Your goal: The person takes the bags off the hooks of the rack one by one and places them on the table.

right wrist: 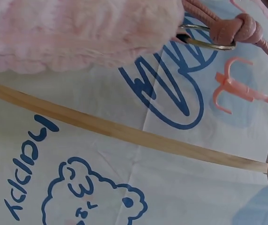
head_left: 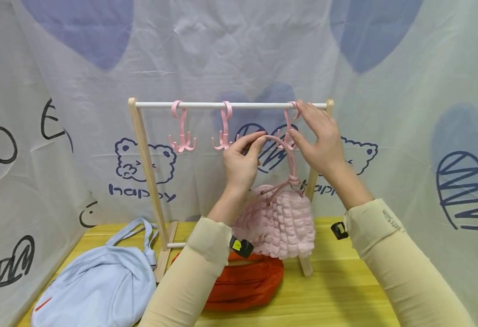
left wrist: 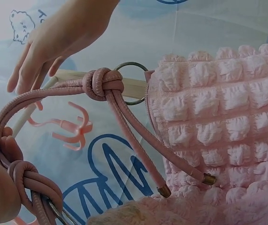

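A pink puffy handbag (head_left: 283, 222) hangs in front of the rack, held up by its knotted cord handle (head_left: 291, 161). My left hand (head_left: 240, 163) pinches the top of that handle between thumb and fingers. Metal rings and tied cord ends (left wrist: 141, 164) show in the left wrist view. My right hand (head_left: 322, 138) is at the white rail (head_left: 255, 105), beside the rightmost pink hook (head_left: 286, 119), its fingers fairly straight. Whether its fingertips touch the hook is unclear. In the right wrist view only a bit of that hand shows at the edge, near the hook (right wrist: 237, 86).
Two more pink hooks (head_left: 183, 131) hang from the rail to the left. A light blue bag (head_left: 100, 286) lies on the yellow wood-grain table (head_left: 341, 281) at left. An orange-red bag (head_left: 247, 284) lies below the handbag. Wooden legs (head_left: 146, 159) support the rack; printed cloth hangs behind.
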The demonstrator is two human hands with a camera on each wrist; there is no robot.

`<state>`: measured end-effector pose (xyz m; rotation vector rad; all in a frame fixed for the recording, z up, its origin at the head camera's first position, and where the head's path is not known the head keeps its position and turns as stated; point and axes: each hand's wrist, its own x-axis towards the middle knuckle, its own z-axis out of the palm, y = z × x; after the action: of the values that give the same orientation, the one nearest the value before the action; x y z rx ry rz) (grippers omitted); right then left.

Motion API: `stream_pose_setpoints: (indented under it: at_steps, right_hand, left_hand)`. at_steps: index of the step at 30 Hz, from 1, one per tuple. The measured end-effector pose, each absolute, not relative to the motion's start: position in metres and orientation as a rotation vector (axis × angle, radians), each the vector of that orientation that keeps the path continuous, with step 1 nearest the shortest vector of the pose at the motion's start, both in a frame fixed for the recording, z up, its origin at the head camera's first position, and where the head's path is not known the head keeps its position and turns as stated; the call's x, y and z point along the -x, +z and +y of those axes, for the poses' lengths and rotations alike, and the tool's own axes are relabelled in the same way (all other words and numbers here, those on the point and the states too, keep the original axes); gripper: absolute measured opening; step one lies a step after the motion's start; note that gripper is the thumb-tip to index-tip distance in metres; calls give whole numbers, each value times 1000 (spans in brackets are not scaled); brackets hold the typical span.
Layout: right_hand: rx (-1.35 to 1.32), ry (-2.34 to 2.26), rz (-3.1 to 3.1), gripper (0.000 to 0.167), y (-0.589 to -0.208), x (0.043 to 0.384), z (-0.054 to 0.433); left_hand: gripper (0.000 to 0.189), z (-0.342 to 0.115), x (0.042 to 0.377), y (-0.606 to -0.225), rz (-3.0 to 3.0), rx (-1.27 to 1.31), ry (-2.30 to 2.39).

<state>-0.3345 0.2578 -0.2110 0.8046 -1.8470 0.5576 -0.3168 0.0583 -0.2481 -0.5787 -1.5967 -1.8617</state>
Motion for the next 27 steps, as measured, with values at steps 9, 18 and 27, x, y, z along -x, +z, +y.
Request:
stream_pose_setpoints:
  at_steps: [9, 18, 27]
  right_hand:
    - [-837, 682, -1752, 53, -237, 318, 258]
    - [-883, 725, -1746, 60, -270, 304, 254]
    - [-958, 731, -1768, 58, -300, 292, 252]
  left_hand:
    - [19, 55, 313, -250, -1583, 531, -1889]
    - [19, 47, 309, -253, -1562, 533, -1902]
    - [19, 43, 306, -255, -1563, 505, -1927]
